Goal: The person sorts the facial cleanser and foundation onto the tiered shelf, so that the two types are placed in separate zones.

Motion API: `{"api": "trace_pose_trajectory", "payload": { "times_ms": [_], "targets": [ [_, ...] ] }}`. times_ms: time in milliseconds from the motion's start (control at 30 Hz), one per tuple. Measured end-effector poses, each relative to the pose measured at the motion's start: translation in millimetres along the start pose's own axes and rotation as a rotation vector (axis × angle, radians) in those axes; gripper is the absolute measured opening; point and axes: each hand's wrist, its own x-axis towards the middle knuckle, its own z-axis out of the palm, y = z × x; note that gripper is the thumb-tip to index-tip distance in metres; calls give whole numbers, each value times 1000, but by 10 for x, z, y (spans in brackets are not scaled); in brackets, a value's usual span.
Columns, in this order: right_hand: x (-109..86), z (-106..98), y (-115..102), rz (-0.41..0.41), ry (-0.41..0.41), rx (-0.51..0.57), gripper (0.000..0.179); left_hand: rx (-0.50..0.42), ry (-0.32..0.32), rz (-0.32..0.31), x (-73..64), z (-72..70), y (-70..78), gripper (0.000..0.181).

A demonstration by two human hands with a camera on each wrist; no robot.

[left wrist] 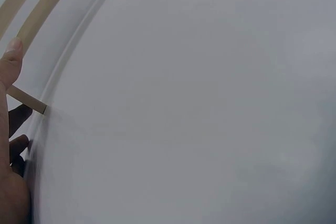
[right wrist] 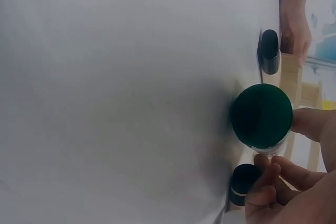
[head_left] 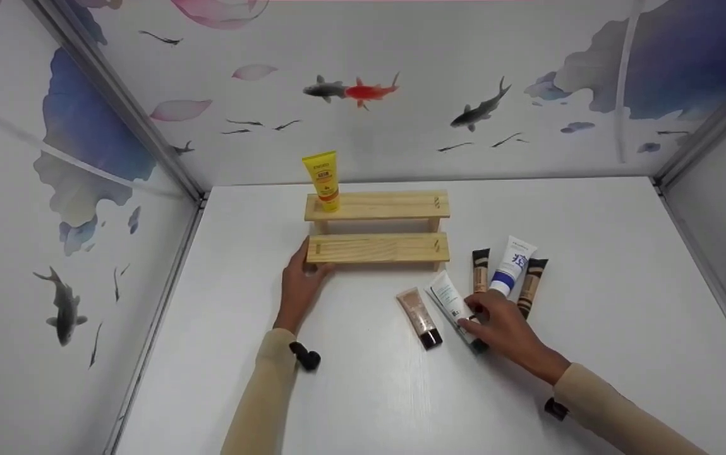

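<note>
A two-step wooden rack [head_left: 378, 248] stands on the table, a yellow squeeze tube [head_left: 325, 182] upright on the left of its upper step. My left hand [head_left: 301, 284] grips the left end of the lower step. In the left wrist view its thumb [left wrist: 14, 51] lies on the board's edge and its fingers are by the rack leg [left wrist: 29, 99]. Low over the table, my right hand [head_left: 502, 325] pinches a white squeeze tube [head_left: 448, 297] between thumb and fingers. That tube's dark green cap [right wrist: 262, 115] faces the right wrist camera.
Left of the white tube lies a beige tube with a black cap [head_left: 419, 318]. Beyond my right hand lie a white-and-blue tube [head_left: 512, 264] and two slim brown tubes, one on its left [head_left: 481, 270] and one on its right [head_left: 532, 287]. Printed wall panels [head_left: 363, 145] enclose the table.
</note>
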Motion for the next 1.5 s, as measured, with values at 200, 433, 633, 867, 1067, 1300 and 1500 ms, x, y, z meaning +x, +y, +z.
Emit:
{"api": "trace_pose_trajectory", "payload": {
  "times_ms": [200,433,633,867,1067,1300,1500],
  "targets": [
    [55,-26,-59,17,-66,-53,38,18,5,-15,22,-20,20,93],
    [64,-39,-127,38,-115,-86,37,16,0,-14,50,0,19,94],
    [77,-45,-141,62,-120,-92,37,-5,-1,-8,69,14,30,95],
    [115,-66,-179,70,-120,-78,34,-10,13,4,78,-4,47,93],
    [138,-94,-223,61,-143,-112,29,-14,31,-7,49,-1,38,93],
    [126,-92,-208,71,-164,-95,29,-7,13,-26,-1,20,26,93],
    [118,-73,-145,77,-154,-18,26,3,8,-19,-9,22,28,93]
  ]
}}
